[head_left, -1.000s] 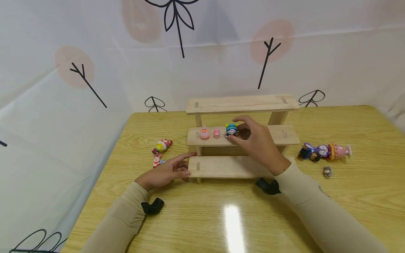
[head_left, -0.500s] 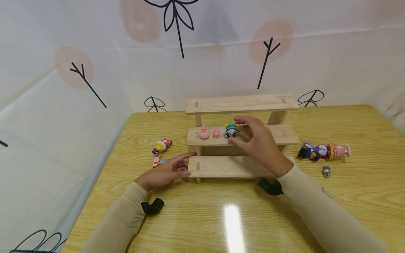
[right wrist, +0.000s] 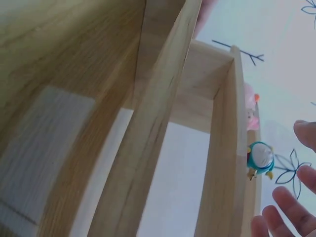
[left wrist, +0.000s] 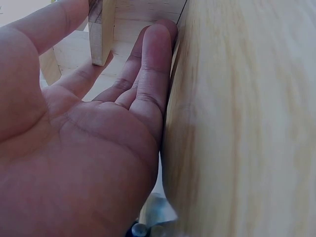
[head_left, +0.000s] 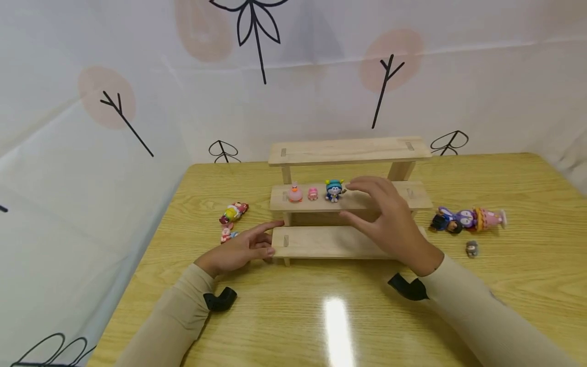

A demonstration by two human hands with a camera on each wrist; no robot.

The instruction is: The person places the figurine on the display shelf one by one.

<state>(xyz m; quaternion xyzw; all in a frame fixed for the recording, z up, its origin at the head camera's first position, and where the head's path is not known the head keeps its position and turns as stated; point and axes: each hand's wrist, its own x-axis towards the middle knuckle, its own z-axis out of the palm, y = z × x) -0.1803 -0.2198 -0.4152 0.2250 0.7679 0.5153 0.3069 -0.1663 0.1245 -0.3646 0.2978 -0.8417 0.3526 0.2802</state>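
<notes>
A three-tier wooden shelf (head_left: 321, 242) stands on the table. My left hand (head_left: 238, 252) touches the left end of its lowest tier; in the left wrist view the fingers (left wrist: 157, 64) stretch out loosely beside a wooden leg (left wrist: 101, 34). On the middle tier a small figurine (head_left: 334, 191) in a blue-green hat with yellow tips sits upright. Left of it are a tiny pink figurine (head_left: 313, 194) and a pink bird figurine (head_left: 295, 193). My right hand (head_left: 390, 221) hovers just right of the blue-hatted figurine, thumb and fingers apart, holding nothing.
Left of the shelf lie a colourful figurine (head_left: 234, 212) and a pink-and-white one (head_left: 228, 234), partly behind the left hand. On the right, several figurines lie close together, including a pink-skirted one (head_left: 489, 218), with a small grey one (head_left: 472, 248) nearer. A printed cloth (head_left: 321, 102) hangs behind.
My right hand has let go of the blue-hatted figurine and drawn back to the right, its fingers spreading. The figurine stays on the middle tier. My left hand has kept its place.
</notes>
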